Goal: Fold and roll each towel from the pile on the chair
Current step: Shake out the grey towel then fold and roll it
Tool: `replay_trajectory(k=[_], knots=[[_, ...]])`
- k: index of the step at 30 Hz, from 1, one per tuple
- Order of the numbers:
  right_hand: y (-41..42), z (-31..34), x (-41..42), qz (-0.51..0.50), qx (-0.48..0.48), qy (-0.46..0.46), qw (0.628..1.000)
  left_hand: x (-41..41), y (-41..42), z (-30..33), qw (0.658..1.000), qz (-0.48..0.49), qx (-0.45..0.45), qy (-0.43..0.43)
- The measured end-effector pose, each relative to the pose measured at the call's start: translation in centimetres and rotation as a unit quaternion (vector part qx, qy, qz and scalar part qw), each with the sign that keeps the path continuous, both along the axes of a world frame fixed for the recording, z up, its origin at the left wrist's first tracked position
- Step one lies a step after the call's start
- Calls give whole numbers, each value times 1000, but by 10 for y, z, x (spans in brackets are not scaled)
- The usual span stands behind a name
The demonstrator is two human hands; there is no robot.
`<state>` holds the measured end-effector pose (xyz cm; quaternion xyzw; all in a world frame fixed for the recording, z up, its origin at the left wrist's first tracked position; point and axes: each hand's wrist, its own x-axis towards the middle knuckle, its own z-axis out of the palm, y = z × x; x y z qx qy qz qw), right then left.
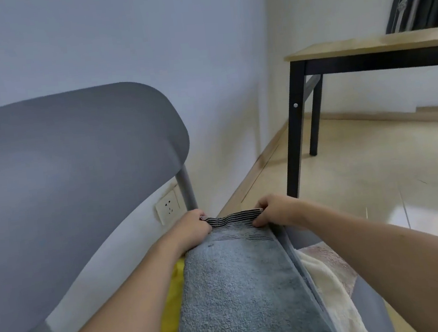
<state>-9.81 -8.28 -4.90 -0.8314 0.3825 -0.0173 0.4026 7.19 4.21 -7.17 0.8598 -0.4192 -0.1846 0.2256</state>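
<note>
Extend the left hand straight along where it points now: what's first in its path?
Likely the chair leg just beyond the left hand, then the wall socket; depth is unclear.

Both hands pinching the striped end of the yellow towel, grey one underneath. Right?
Colours are swapped. The head view shows the left hand and right hand pinching the striped end of the grey towel; the yellow towel lies underneath.

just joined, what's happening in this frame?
A person is working on a grey-blue towel laid over a pile on the grey chair. The left hand and right hand each pinch a corner of its striped far edge. A yellow towel and a cream towel lie beneath. No roll yet.
</note>
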Motion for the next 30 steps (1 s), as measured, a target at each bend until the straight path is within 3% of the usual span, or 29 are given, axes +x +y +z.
replay_trajectory(k=[5,8,11,14,18,21,24,30], knots=[[3,8,-2,2,-4,-27,1000,-8,5,2,991,-66,-26,-112],[1,8,-9,14,-84,77,993,-20,4,7,982,-78,-5,-173],[0,10,-9,19,-94,170,981,-26,-3,7,965,-105,82,-226],[0,16,-3,31,-97,203,974,-28,-7,11,954,-119,123,-245],[1,17,-2,16,-105,166,980,-30,-2,25,942,-141,108,-286],[10,43,-13,9,-96,121,988,-41,16,50,953,-167,65,-244],[34,97,-38,22,-102,69,992,-57,46,93,973,-164,13,-164],[123,239,-118,88,-175,19,981,-112,131,221,963,-170,-68,-198]])
